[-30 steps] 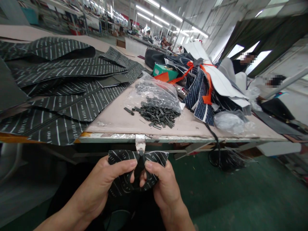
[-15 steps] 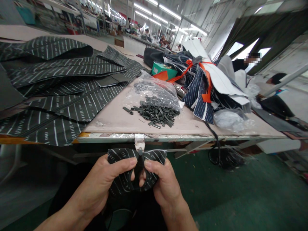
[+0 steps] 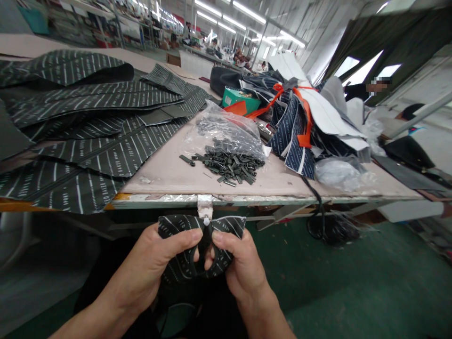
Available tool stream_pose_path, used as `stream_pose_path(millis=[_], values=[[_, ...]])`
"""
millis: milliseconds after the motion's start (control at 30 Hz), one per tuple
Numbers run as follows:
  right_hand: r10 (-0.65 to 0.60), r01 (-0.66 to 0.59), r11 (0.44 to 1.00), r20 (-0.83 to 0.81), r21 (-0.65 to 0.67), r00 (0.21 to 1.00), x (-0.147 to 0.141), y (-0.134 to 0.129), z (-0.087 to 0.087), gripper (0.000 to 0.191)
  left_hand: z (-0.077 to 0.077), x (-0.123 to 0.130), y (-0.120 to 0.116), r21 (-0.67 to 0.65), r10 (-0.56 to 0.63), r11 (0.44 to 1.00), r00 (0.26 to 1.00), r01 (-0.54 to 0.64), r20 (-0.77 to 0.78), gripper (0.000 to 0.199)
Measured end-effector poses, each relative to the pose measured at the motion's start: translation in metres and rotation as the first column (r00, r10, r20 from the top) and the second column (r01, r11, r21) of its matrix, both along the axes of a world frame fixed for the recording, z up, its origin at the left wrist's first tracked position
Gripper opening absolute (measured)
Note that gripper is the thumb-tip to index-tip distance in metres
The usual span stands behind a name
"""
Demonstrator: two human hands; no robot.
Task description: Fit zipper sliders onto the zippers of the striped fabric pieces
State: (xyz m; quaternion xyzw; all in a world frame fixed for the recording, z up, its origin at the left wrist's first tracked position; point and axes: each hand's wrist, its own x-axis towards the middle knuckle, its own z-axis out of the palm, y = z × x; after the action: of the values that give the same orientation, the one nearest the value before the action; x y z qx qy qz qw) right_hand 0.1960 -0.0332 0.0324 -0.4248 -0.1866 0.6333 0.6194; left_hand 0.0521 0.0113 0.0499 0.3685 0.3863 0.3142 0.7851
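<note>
My left hand (image 3: 148, 263) and my right hand (image 3: 243, 263) pinch a dark fabric piece (image 3: 229, 226) printed with white dashes and lettering, thumbs on top. Between the thumbs its dark edges, which look like zipper tape, come together in a narrow V. The tip of that V meets a small metal bracket (image 3: 205, 206) fixed to the table's front edge. Whether a slider sits there is too small to tell. Fingertips show through the gap under the thumbs. Beyond the bracket lies a pile of dark zipper sliders (image 3: 235, 165) with flat pulls, partly under a clear plastic bag (image 3: 226, 125).
Layered printed fabric panels (image 3: 81, 141) cover the left of the table (image 3: 165, 176). Farther back stand a green box (image 3: 240, 98) and navy pieces (image 3: 293, 127) tied with orange strips. A cable (image 3: 318, 202) hangs over the front edge. Another person (image 3: 356, 91) is at the far right.
Both hands keep their grip in nearly the same place. A pale spot now shows at the bracket's lower tip, where it looked darker. The view has shifted slightly.
</note>
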Motion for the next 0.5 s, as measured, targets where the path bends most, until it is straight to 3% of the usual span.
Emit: stream_pose_path(millis=[500], values=[[0.110, -0.109, 0.994, 0.078, -0.017, 0.991, 0.011, 0.008, 0.004, 0.024, -0.004, 0.003, -0.003, 0.014, 0.038, 0.999, 0.999, -0.038, 0.025, 0.030]])
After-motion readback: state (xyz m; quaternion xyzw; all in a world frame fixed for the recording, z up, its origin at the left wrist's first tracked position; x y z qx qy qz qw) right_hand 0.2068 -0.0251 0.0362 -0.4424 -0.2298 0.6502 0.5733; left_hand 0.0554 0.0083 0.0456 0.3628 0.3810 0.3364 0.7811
